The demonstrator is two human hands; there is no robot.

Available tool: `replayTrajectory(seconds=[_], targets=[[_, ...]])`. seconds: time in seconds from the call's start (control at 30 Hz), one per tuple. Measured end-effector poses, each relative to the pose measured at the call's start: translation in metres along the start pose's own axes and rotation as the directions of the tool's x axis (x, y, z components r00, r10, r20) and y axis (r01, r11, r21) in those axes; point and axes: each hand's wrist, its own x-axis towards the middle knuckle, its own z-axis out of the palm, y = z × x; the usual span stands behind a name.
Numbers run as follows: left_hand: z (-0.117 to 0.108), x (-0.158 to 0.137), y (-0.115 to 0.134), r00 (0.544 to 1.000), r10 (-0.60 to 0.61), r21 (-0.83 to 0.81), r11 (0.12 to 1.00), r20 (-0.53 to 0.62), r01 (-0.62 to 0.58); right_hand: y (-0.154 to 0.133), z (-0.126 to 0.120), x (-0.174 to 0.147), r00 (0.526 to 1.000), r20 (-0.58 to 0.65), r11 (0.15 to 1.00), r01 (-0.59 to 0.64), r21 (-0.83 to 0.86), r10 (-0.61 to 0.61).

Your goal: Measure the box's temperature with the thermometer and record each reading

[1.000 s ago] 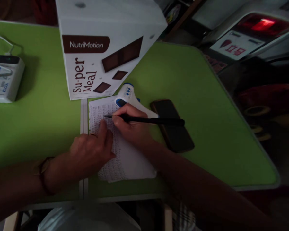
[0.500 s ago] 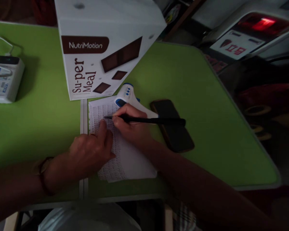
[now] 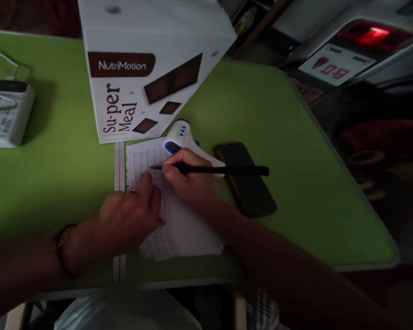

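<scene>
A sheet of paper covered in rows of small handwriting on its left part lies on the green table. My right hand grips a black pen, its tip at the written rows. Resting on the sheet, my left hand holds nothing; its index finger reaches out to just below the pen tip, thumb apart, the other fingers bent. Just beyond my right hand lies a white and blue infrared thermometer, partly hidden by that hand. A dark smartphone lies under the pen's far end.
A large white NutriMotion box stands at the paper's far edge. On the left is a white power block with cables. The green table has a seam left of the paper. Beyond its right side stands a white device with a red light.
The pen and my right hand have shifted slightly to the right across the paper. My left hand stays where it was.
</scene>
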Motion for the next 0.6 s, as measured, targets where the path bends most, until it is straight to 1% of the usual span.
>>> replayTrajectory(seconds=[0.2,0.4,0.53,0.6], targets=[[0.0005,0.0001,0.0000,1.000,0.015,0.001,1.000,-0.005,-0.015,0.0031,0.0019,-0.0011,1.000,-0.011,0.999,0.010,-0.048,-0.011],[0.0008,0.0003,0.0000,1.000,0.005,0.004,1.000,-0.006,-0.005,0.0026,0.0029,0.0001,0.998,-0.058,0.999,0.030,-0.020,-0.031],[0.0031,-0.0020,0.0004,0.999,0.036,0.015,0.999,-0.038,-0.036,0.0022,0.0020,0.0004,1.000,-0.027,0.999,0.008,-0.033,-0.009],[0.0045,-0.0033,0.0004,0.998,0.050,0.022,0.999,-0.047,-0.049,0.0022,0.0015,0.0001,0.999,-0.025,0.999,0.020,-0.026,-0.020]])
